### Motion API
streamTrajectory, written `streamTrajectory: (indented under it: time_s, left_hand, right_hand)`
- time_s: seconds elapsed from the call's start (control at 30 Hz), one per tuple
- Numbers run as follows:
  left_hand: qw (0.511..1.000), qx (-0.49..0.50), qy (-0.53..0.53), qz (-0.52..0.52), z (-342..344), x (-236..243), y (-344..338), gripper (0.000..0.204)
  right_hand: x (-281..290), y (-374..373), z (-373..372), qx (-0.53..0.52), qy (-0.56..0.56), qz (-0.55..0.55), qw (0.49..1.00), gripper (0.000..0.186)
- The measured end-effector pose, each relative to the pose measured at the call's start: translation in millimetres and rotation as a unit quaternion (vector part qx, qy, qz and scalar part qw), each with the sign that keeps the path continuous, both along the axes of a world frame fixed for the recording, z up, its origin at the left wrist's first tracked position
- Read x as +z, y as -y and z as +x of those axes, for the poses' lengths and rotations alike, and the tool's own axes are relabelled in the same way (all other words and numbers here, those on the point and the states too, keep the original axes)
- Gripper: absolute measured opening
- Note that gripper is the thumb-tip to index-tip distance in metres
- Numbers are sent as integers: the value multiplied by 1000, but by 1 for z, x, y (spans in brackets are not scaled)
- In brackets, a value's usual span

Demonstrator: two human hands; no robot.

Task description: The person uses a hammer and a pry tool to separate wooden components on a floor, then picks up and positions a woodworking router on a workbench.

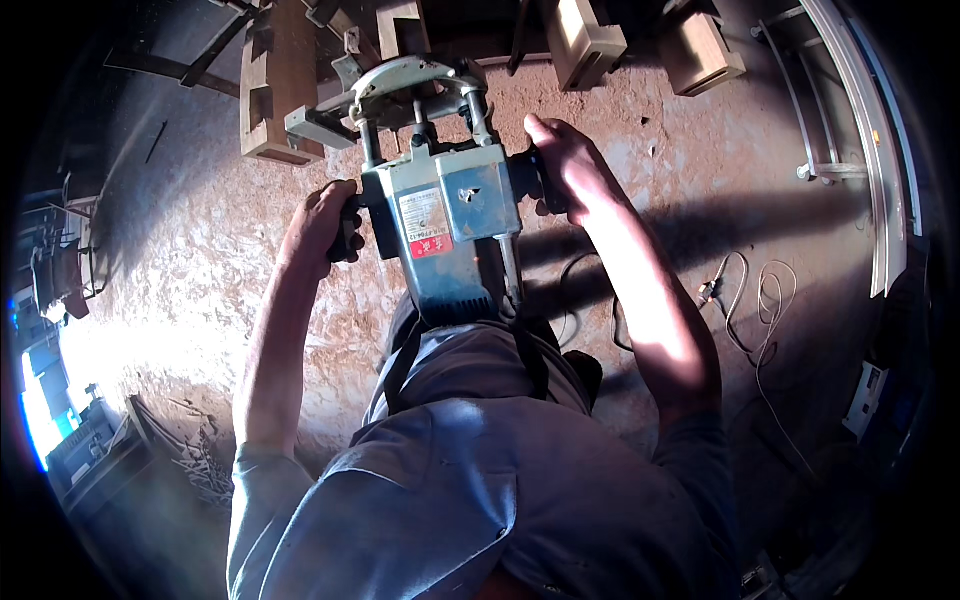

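A blue-green plunge router (455, 230) is held level in front of my waist, its motor end toward my body. Its pale metal base (415, 80) and two guide rods point away from me. My left hand (322, 225) is closed round the black handle on the left side. On the other side my right hand (570, 170) grips the matching black handle (540, 182), with the thumb reaching forward. A metal side fence (322, 128) sticks out left of the base. Past the base lies a wooden beam with a cut mortise (285, 85), partly behind the router.
More wooden pieces (585, 45) stand at the far side, one block (700, 55) to the right. A thin cable (770, 300) loops on the dusty floor (200, 250) at right. A metal-legged frame (820, 110) stands far right. Scraps (195, 440) lie lower left, by bright light.
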State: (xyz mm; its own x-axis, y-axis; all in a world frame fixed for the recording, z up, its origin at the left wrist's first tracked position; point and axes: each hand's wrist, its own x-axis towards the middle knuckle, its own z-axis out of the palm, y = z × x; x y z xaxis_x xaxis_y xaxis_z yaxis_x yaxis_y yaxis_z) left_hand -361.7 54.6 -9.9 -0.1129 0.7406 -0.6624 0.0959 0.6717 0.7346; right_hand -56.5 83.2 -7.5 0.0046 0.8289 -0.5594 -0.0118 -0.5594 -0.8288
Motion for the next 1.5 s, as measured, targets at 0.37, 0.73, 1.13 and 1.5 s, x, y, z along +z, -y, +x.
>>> streamTrajectory:
  time_s: [0.37,0.73,1.13,1.5]
  left_hand:
    - [1000,6,1,12,5,6,2,29]
    - [1000,-7,9,15,4,8,0,30]
    - [1000,4,6,9,10,12,0,29]
    - [995,74,35,-50,50,-49,95,21]
  right_hand:
    - [4,0,4,6,2,9,1000,52]
    - [6,-1,5,-7,-1,21,1000,50]
    - [2,-5,7,1,-5,17,1000,46]
    - [-74,77,48,56,83,78,992,30]
